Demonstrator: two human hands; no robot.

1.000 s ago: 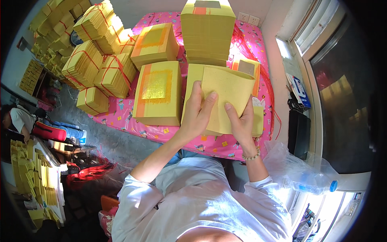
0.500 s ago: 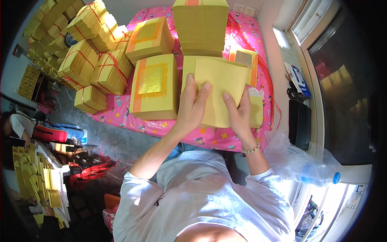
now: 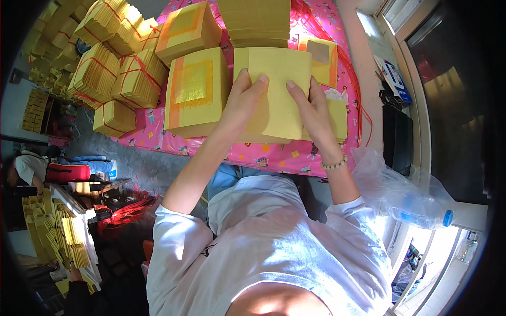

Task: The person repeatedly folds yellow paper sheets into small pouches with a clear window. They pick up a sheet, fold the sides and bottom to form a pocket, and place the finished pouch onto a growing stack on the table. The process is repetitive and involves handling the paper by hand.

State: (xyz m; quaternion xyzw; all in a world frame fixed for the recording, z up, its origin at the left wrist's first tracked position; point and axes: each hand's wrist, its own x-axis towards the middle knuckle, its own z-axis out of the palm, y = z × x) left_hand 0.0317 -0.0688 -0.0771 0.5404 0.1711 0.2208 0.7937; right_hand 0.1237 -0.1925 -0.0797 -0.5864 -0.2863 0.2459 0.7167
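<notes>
Between my two hands is a stack of yellow paper sheets (image 3: 279, 108) above the pink-covered table. My left hand (image 3: 245, 100) grips its left side, thumb on the top sheet. My right hand (image 3: 315, 108) holds the right side the same way, with a bead bracelet at the wrist. Both hands' fingers are mostly hidden behind the paper. Left of the stack sits a thick block of yellow paper (image 3: 179, 116) with an orange strip and a gold square on top. A taller yellow paper pile (image 3: 253, 26) rises just beyond my hands.
Bundles of yellow paper tied with red string (image 3: 139, 79) stand at the left. A smaller yellow pile (image 3: 337, 121) lies beside my right hand, with red strands (image 3: 350, 68) beyond it. A clear plastic bag (image 3: 379, 179) is by the window. Other people (image 3: 29, 168) are at the far left.
The top sheets, skewed and slightly curled before, now lie more evenly in the stack. Both hands keep their hold and sit higher in the picture; the whole view has shifted.
</notes>
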